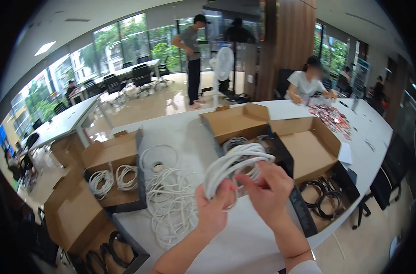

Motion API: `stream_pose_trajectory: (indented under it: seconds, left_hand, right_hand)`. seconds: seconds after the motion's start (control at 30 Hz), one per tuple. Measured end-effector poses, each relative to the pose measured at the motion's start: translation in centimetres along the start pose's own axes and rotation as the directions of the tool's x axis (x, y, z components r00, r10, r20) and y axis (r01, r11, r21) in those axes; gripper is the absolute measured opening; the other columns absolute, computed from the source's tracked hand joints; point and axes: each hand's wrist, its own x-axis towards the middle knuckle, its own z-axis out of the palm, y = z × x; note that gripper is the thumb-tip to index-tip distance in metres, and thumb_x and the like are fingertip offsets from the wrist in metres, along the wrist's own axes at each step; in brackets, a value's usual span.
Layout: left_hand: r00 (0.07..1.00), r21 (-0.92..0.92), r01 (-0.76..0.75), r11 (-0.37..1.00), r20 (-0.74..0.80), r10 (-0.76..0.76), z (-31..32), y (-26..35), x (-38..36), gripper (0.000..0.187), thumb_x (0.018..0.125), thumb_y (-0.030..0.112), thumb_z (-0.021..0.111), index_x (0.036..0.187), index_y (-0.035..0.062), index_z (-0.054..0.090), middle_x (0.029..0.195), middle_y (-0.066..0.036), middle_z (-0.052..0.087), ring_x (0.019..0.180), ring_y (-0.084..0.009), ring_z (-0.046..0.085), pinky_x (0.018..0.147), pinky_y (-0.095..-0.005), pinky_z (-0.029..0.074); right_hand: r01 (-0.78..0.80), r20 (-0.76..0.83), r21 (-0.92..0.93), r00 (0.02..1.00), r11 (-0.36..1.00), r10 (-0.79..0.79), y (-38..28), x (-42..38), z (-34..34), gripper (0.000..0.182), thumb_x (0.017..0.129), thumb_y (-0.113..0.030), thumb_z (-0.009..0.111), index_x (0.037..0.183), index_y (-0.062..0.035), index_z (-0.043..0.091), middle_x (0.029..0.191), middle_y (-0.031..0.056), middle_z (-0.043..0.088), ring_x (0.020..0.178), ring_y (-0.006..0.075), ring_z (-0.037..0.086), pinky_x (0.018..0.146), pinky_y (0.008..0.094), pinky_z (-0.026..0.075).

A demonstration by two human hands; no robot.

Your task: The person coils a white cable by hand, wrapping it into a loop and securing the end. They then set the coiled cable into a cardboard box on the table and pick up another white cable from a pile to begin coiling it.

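Note:
A thick coil of white cable [221, 170] is held up over the white table in both hands. My left hand [215, 200] is closed round the coil's lower left side. At the coil's right side, my right hand [268, 185] has its fingers curled on the strands, the thumb pointing towards the left hand. Just left of my hands lies a loose tangle of white cable [170, 201] on the table. Behind the coil, an open box [235, 121] holds grey cable, partly hidden by the coil.
Open boxes at left hold white cables [101, 183] and black cables [108, 253]. Another box at right holds black cables [324, 198]. A seated person [306, 84] is beside a pile of red-and-white packets [331, 118]. Someone stands near a white fan [224, 64].

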Motion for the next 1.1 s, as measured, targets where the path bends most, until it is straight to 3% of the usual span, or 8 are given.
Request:
stream_pose_trajectory:
  seconds: [0.13,0.4,0.5,0.63,0.67,0.8,1.1]
  left_hand:
    - [0.993,0.056,-0.072,0.996,-0.088,0.077,0.0,-1.0,-0.4,0.013,0.093,0.013,0.058,0.088,0.0016,0.055,0.061,0.001,0.044,0.048,-0.0079,0.031,0.046,-0.0257,0.022]
    - [0.993,0.121,-0.122,0.985,0.009,0.122,-0.3,-0.6,-0.1,0.021,0.097,0.016,0.052,0.079,0.0036,0.049,0.052,0.004,0.031,0.043,-0.0062,0.023,0.045,-0.0266,0.019]
    - [0.968,0.166,-0.167,0.972,-0.161,0.193,0.2,-0.7,0.1,0.025,0.098,0.017,0.050,0.077,0.0050,0.048,0.049,0.005,0.024,0.043,-0.0056,0.021,0.045,-0.0266,0.018]
    - [0.916,0.167,-0.174,0.970,-0.333,0.222,0.6,-0.2,0.8,0.025,0.101,0.024,0.046,0.083,0.0073,0.048,0.050,0.005,0.022,0.047,-0.0064,0.024,0.048,-0.0238,0.021]
    - [0.937,0.159,-0.160,0.974,-0.285,0.200,0.4,0.3,0.9,0.025,0.102,0.027,0.045,0.087,0.0074,0.048,0.050,0.005,0.022,0.049,-0.0063,0.026,0.051,-0.0217,0.023]
    - [0.917,0.082,-0.149,0.985,-0.362,0.169,-0.3,1.2,1.7,0.024,0.101,0.028,0.048,0.091,0.0061,0.049,0.051,0.006,0.022,0.049,-0.0046,0.026,0.051,-0.0206,0.026]
    - [0.847,-0.066,-0.062,0.996,-0.532,0.018,-0.2,2.0,2.7,0.021,0.099,0.029,0.053,0.097,0.0081,0.050,0.055,0.008,0.028,0.051,-0.0009,0.032,0.054,-0.0188,0.032]
  right_hand:
    - [0.078,-0.005,-0.012,0.997,0.997,-0.079,0.5,0.1,-0.1,0.038,0.057,-0.021,0.087,0.085,-0.0057,0.068,0.055,-0.0009,0.050,0.046,0.0157,0.045,0.049,0.0293,0.030]
    - [0.175,-0.096,-0.021,0.980,0.984,-0.176,0.7,0.6,-0.4,0.031,0.058,-0.022,0.086,0.078,-0.0114,0.065,0.063,-0.0039,0.049,0.056,0.0158,0.046,0.060,0.0308,0.031]
    - [0.196,-0.059,-0.014,0.979,0.980,-0.197,0.7,0.3,0.0,0.026,0.062,-0.020,0.084,0.078,-0.0130,0.064,0.066,-0.0031,0.047,0.059,0.0163,0.047,0.061,0.0311,0.031]
    - [0.206,0.096,0.120,0.971,0.971,-0.218,0.8,-0.4,0.6,0.019,0.070,-0.012,0.077,0.086,-0.0109,0.066,0.070,-0.0011,0.047,0.062,0.0161,0.049,0.060,0.0305,0.034]
    - [0.219,0.145,0.158,0.959,0.963,-0.242,0.8,-0.6,0.5,0.024,0.072,-0.011,0.073,0.095,-0.0092,0.066,0.073,0.0002,0.048,0.063,0.0161,0.050,0.059,0.0293,0.036]
    - [0.242,0.317,0.181,0.903,0.953,-0.289,0.1,-1.0,0.6,0.041,0.076,-0.013,0.069,0.115,-0.0067,0.058,0.079,0.0018,0.050,0.061,0.0163,0.052,0.058,0.0290,0.038]
    - [0.226,0.393,0.195,0.873,0.954,-0.287,-0.6,-1.3,0.6,0.053,0.079,-0.014,0.067,0.129,-0.0052,0.050,0.073,0.0027,0.053,0.053,0.0186,0.052,0.047,0.0300,0.041]
